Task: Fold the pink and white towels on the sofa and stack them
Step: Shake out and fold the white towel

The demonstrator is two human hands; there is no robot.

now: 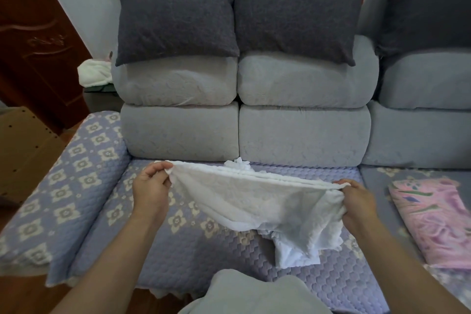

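Observation:
A white towel hangs stretched between my two hands above the sofa seat. My left hand pinches its left corner, and my right hand grips its right end. The towel sags in the middle, and a loose end droops down onto the quilted lavender seat cover. A pink patterned towel lies folded flat on the seat to the right, apart from both hands.
Grey back cushions and dark grey pillows stand behind the seat. The padded armrest is at the left. A white bundle sits on a side table beyond it. A grey cushion is at the bottom edge.

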